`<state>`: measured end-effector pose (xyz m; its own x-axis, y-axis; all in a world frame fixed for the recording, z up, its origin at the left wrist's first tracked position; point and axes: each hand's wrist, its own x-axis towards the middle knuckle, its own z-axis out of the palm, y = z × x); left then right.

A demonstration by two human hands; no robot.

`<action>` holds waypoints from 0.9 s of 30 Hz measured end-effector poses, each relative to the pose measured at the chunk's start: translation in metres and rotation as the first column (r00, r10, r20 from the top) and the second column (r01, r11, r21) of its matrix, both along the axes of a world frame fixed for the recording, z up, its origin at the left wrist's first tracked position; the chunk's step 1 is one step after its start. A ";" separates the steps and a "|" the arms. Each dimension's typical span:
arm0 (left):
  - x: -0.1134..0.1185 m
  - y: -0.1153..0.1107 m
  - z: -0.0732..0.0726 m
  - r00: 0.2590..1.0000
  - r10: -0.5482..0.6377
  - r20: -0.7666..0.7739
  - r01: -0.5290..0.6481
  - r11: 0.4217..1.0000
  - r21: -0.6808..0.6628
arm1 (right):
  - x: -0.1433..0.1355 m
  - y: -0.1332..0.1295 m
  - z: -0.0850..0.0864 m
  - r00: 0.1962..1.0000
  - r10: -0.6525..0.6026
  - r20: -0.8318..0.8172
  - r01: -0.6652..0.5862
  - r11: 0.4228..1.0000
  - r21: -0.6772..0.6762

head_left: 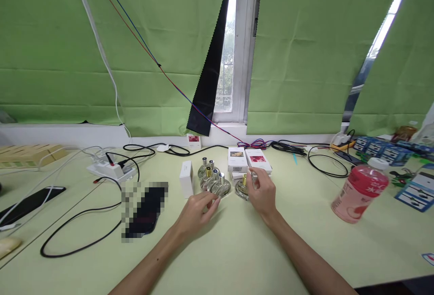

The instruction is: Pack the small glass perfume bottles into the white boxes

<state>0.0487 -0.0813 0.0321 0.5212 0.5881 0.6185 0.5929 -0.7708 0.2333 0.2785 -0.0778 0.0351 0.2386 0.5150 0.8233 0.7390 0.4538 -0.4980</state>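
Note:
Several small glass bottles (222, 187) with silver and gold caps stand grouped at the middle of the table. My left hand (200, 209) is at the front edge of this group, its fingers drawn together by the nearest bottle; whether they grip anything is hidden. To the right, a single gold-capped bottle (242, 188) stands apart, and my right hand (261, 192) is closed at its right side, thumb and index finger by the cap. An upright white box (186, 179) is left of the group. Behind my right hand lie white picture boxes (237, 159).
A pink-labelled bottle (360, 191) stands at the right. Left are a partly blurred dark phone (145, 211), a power strip (113, 168) and looping black cables. Yellow boxes (32, 155) sit far left, blue packages (386, 150) far right. A small box (193, 141) is by the wall.

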 end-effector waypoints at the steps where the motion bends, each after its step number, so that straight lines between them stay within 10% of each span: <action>1: 0.000 0.000 0.000 1.000 -0.004 -0.005 0.004 1.000 0.000 | 0.000 0.000 0.003 0.999 -0.019 0.034 0.019 1.000 0.007; 15: -0.001 -0.001 -0.002 1.000 -0.001 0.008 0.001 1.000 -0.006 | -0.024 0.038 0.061 0.903 -0.092 0.419 0.296 0.841 -0.454; 27: 0.000 -0.002 0.000 1.000 -0.012 0.003 0.012 1.000 -0.023 | -0.046 0.070 0.067 0.851 -0.079 0.520 0.395 0.747 -0.534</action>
